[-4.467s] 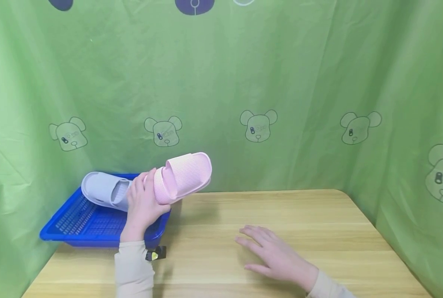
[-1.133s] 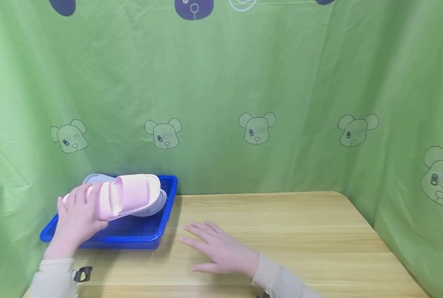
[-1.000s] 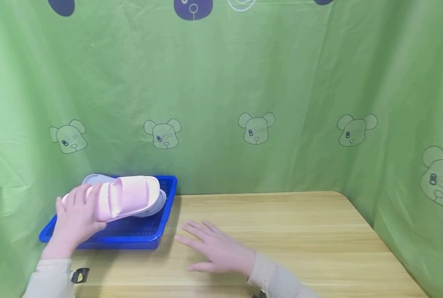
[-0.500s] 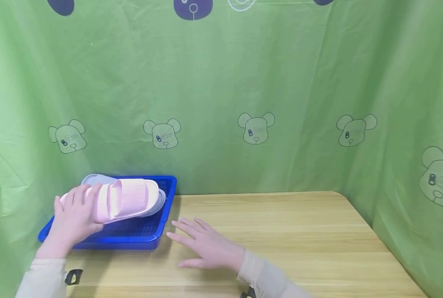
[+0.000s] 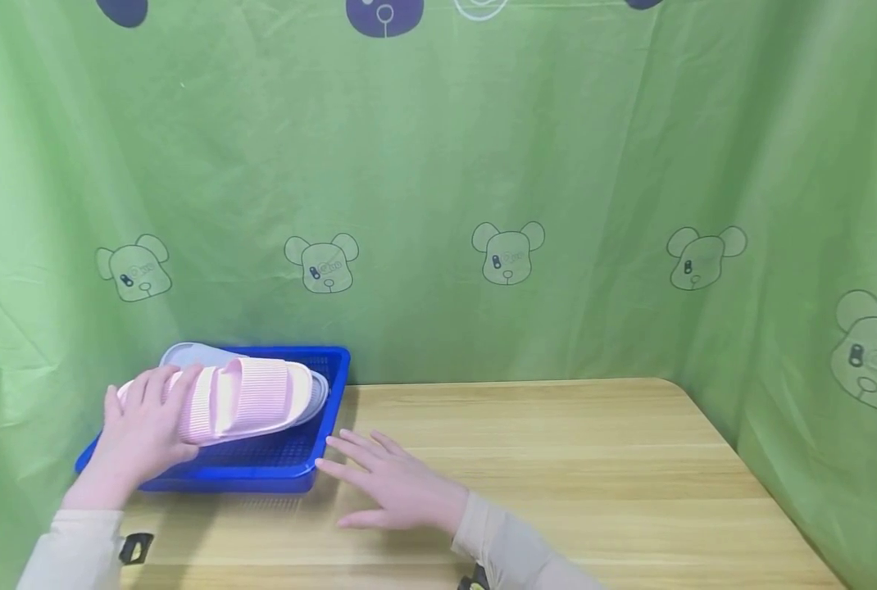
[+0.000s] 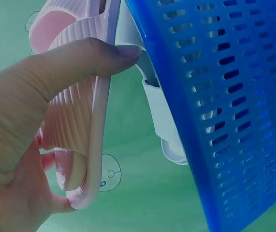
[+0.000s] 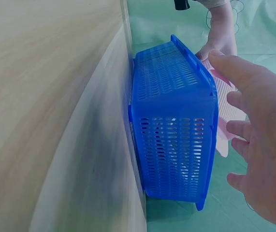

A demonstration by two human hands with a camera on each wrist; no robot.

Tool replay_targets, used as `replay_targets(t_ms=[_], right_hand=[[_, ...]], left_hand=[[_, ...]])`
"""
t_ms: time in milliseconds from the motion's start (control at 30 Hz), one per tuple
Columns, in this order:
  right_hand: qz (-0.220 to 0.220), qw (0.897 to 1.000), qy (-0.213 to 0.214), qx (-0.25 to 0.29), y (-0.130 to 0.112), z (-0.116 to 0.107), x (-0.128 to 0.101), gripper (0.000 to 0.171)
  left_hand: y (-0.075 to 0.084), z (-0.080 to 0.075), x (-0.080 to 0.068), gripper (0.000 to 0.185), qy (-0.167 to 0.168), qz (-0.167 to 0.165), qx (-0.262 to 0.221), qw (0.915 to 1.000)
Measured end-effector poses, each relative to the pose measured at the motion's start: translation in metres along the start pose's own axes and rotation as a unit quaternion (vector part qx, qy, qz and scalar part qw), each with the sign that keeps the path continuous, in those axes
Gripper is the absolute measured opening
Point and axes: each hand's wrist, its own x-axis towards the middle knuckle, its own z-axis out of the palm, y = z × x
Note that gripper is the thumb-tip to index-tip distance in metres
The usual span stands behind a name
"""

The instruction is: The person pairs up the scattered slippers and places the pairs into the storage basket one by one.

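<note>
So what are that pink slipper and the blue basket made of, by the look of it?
The pink slipper looks like soft moulded foam or rubber: matte, finely ribbed, with a thick rounded edge. Which of the two I cannot tell. The blue basket looks like rigid moulded plastic, slightly glossy, its walls pierced with rows of slots. The left hand grips the slipper.

A light wooden table (image 5: 556, 459) lies under the right hand (image 5: 390, 492), and its bare top runs off to that hand's right as far as a rounded far corner. A creased green cloth backdrop (image 5: 483, 147) hangs beyond the left hand (image 5: 139, 434) and wraps round on both sides. A row of pale bear heads (image 5: 508, 252) is printed on it above the hands. A dark purple bear head (image 5: 384, 15) sits at its top edge.
</note>
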Motion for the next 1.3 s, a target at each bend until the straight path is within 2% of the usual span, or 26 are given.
replay_targets(t_ms=[400, 667, 967, 1300], right_hand=[[0.002, 1.0, -0.019, -0.004, -0.006, 0.004, 0.012, 0.078], [0.012, 1.0, -0.025, 0.011, -0.008, 0.007, 0.018, 0.078], [0.021, 0.999, -0.041, 0.025, -0.013, 0.001, 0.026, 0.077], [0.024, 0.998, -0.051, 0.02, -0.011, 0.002, 0.03, 0.076]], left_hand=[[-0.006, -0.002, 0.0, 0.112, -0.019, 0.012, 0.007, 0.9997], [-0.008, -0.004, 0.001, 0.115, -0.034, 0.025, 0.013, 0.999], [-0.008, -0.003, 0.003, 0.114, -0.075, 0.015, 0.013, 0.997], [-0.012, -0.001, 0.005, 0.113, -0.09, 0.015, 0.017, 0.9957]])
